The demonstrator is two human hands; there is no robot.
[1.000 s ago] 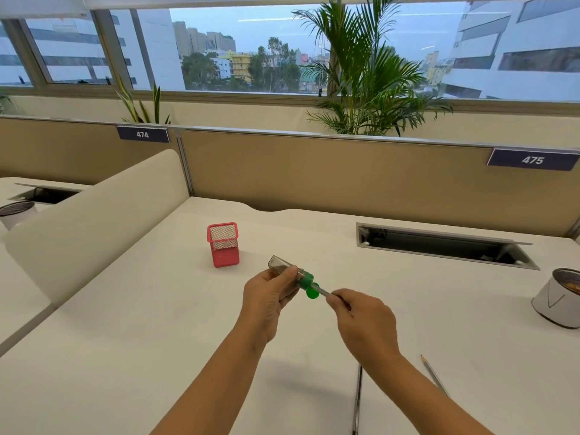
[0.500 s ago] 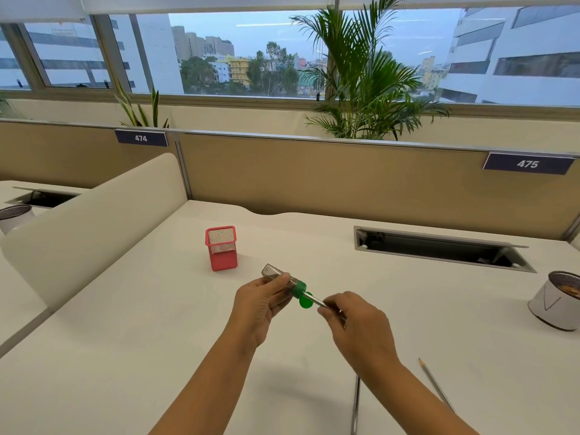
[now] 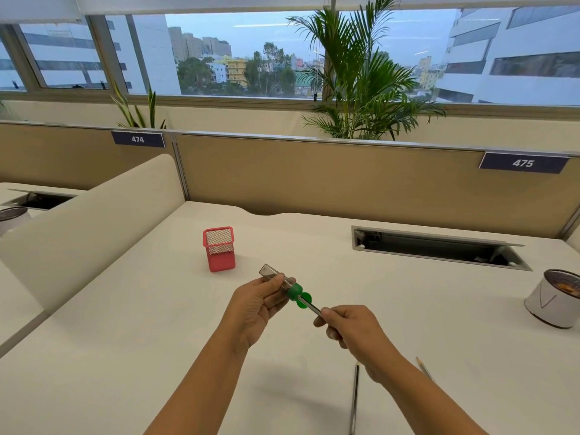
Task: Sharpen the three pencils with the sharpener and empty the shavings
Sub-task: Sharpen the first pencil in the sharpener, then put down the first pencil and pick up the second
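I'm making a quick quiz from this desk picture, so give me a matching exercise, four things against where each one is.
Things:
1. sharpener
2. red mesh holder
3. white bin
4. pencil being sharpened

Places:
A. right hand
B. desk's right edge
C. left hand
D. standing on the desk beyond both hands

Pairs: 1-C, 2-D, 3-B, 4-A

Left hand: raised above the desk, palm turned inward, fingers and thumb curled closed around a held item, forearm bare, running from lower centre. Right hand: level with the left, just beside it, back facing up, fingertips pinched closed on a thin shaft, forearm bare, running from lower right.
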